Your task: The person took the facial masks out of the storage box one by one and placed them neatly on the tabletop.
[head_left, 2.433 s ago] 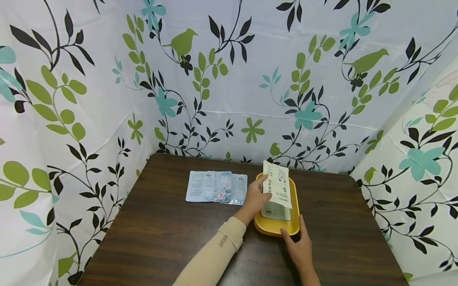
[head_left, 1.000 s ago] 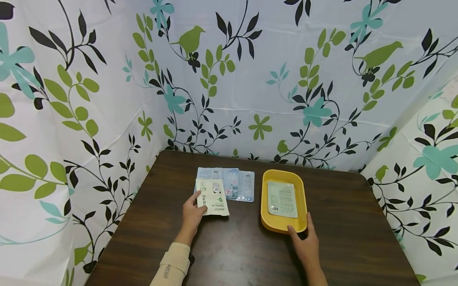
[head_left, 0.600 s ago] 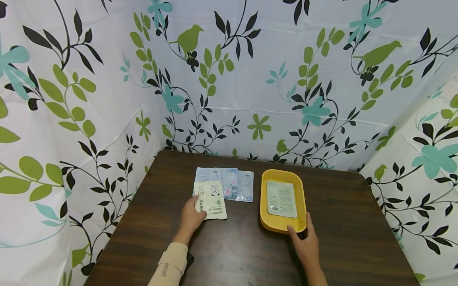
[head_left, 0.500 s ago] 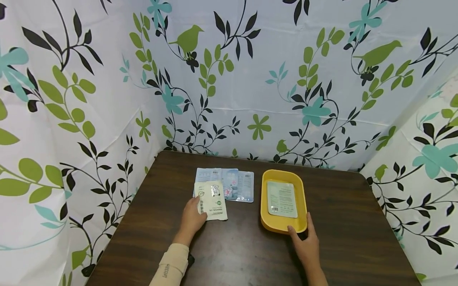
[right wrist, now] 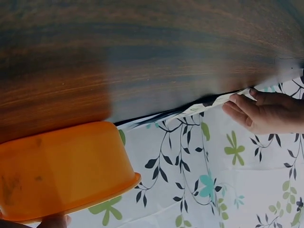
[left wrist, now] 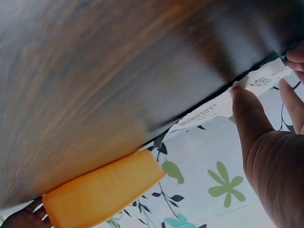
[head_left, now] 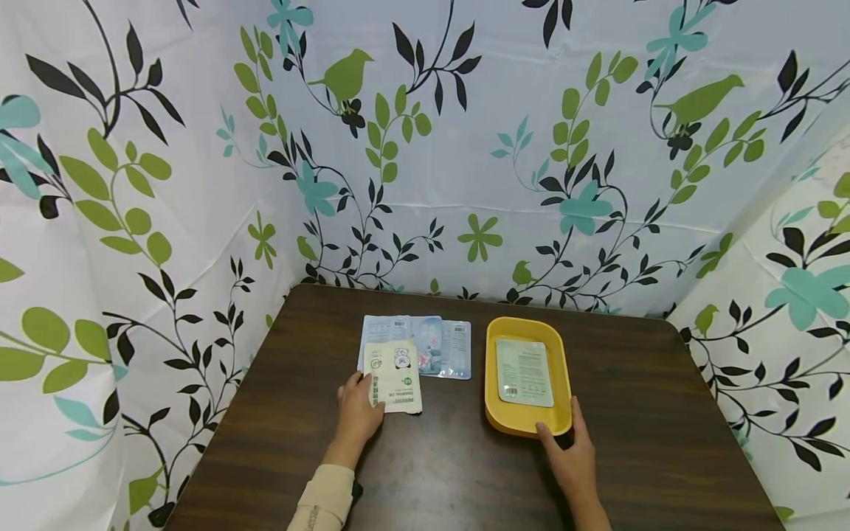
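Dark brown wood-grain worktop (head_left: 451, 472), walled on three sides by a white curtain printed with leaves and birds (head_left: 465, 147). Toward the far middle, a yellow oblong plastic tray (head_left: 493, 383), with a pale flat sachet (head_left: 524, 372) lying inside. Left of the tray, a row of light blue flat sachets (head_left: 445, 346). Overlapping the near edge of that row, further left of the tray, a cream paper sachet with green print (head_left: 395, 377), pinched at its near-left corner by the left hand (head_left: 358, 413). Right hand (head_left: 569, 459) at the tray's near end, fingers straight, fingertips touching the rim.
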`<state>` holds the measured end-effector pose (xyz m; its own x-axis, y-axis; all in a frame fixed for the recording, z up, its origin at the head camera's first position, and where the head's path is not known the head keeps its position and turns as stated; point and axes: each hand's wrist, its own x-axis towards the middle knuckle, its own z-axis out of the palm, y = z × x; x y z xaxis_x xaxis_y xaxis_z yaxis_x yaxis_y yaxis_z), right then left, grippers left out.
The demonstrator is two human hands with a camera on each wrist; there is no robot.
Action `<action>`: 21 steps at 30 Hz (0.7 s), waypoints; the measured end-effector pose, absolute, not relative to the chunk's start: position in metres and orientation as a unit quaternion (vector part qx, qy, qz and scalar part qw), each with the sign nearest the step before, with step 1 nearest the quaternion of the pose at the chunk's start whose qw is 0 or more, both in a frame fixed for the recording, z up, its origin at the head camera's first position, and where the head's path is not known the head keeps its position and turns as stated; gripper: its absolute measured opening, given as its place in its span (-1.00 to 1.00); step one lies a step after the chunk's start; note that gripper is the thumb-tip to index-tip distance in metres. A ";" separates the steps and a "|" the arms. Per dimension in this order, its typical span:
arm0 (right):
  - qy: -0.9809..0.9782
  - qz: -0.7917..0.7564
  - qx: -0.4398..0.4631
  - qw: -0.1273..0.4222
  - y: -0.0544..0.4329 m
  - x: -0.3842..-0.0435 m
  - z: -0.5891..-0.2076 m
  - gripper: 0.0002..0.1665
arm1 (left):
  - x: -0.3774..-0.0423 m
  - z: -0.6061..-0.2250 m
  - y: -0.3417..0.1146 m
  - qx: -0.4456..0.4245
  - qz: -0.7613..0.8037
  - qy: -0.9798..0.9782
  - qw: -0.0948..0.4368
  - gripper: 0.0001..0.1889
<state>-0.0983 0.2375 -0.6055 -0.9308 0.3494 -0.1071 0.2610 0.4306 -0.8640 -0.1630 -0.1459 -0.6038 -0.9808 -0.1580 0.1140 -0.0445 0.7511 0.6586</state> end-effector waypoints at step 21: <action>-0.843 0.504 -0.181 0.042 0.240 -0.099 -0.609 0.22 | -0.177 -0.561 -0.109 0.078 -0.569 -0.797 0.188 -0.31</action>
<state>-0.0987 0.2397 -0.6088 -0.9308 0.3483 -0.1110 0.2628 0.4264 -0.8655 -0.1774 -0.1087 -0.5610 -0.9171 -0.3378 0.2117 0.0907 0.3403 0.9359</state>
